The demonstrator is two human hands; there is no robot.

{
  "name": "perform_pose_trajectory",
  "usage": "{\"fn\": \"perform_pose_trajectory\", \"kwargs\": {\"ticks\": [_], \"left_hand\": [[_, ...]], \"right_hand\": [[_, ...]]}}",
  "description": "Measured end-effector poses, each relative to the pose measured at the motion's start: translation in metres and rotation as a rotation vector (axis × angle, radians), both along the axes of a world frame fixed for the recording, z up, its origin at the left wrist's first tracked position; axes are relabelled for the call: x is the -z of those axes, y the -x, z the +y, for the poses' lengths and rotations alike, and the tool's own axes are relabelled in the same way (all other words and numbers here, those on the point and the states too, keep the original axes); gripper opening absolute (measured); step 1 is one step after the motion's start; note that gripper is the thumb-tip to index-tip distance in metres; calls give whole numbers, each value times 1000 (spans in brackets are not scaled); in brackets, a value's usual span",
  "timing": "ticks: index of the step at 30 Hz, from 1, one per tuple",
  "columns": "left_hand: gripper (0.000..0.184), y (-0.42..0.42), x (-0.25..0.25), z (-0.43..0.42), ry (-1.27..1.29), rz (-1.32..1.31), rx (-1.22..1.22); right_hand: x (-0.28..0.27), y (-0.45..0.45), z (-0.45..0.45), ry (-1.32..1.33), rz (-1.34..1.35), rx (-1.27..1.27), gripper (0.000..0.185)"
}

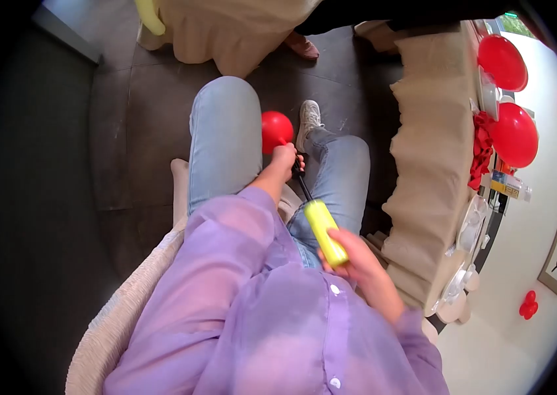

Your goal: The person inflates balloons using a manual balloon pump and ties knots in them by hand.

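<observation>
My left hand [283, 162] is closed around the black end of a balloon pump and the neck of a small red balloon [277, 130]. The round balloon shows beyond my fingers, between my knees, partly inflated. A black rod runs from that hand to the yellow barrel of the balloon pump [325, 232]. Around the barrel's near end my right hand [356, 258] is wrapped, close to my lap. Some of the rod shows between the two hands. My left fingers hide the spot where balloon and pump meet.
A cloth-covered table [426, 151] stands to my right, carrying red balloons [514, 135], wrapped dishes [473, 220] and a bottle [510, 186]. Beige cloth [225, 29] hangs ahead, with another person's shoe [303, 46] beside it. My chair's edge [120, 309] shows at left.
</observation>
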State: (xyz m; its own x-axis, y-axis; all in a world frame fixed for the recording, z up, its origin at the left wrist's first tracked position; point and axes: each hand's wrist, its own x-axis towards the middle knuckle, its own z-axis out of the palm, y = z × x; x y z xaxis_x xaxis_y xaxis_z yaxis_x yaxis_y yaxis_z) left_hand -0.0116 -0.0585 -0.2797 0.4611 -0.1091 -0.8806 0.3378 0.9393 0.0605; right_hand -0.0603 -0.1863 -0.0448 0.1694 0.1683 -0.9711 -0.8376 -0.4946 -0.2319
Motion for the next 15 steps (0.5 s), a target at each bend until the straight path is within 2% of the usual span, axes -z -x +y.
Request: {"fn": "perform_pose_trajectory", "kwargs": {"ticks": [2,4,6,7,9,11,13,14,15], "left_hand": [[15,-5,4,6,16,-38,5],[14,-10,-2,16,-16,-65,44],[14,-5,-7,6,23,-144,38],[14,-6,-4,0,62,-53,40],[15,-3,-6,-8,95,-66,43],[14,0,-7,-8,91,-81,55],[14,-4,-4,7,56,-59,3],[14,-4,-5,8,37,-37,-27],[15,-5,1,9,47,-85,-18]], "right_hand": [[50,-12,21,5,-106,-83,32],[63,-11,39,-5,-161,-64,32],[34,-1,26,-16,-99,69,31],[11,5,19,11,-102,90,29],[-26,26,0,78,-119,159,29],[-24,21,-5,59,-72,128,29],[-5,4,11,53,-48,67,29],[26,-5,15,-57,-96,0,29],[46,-12,29,20,-140,-82,29]]}}
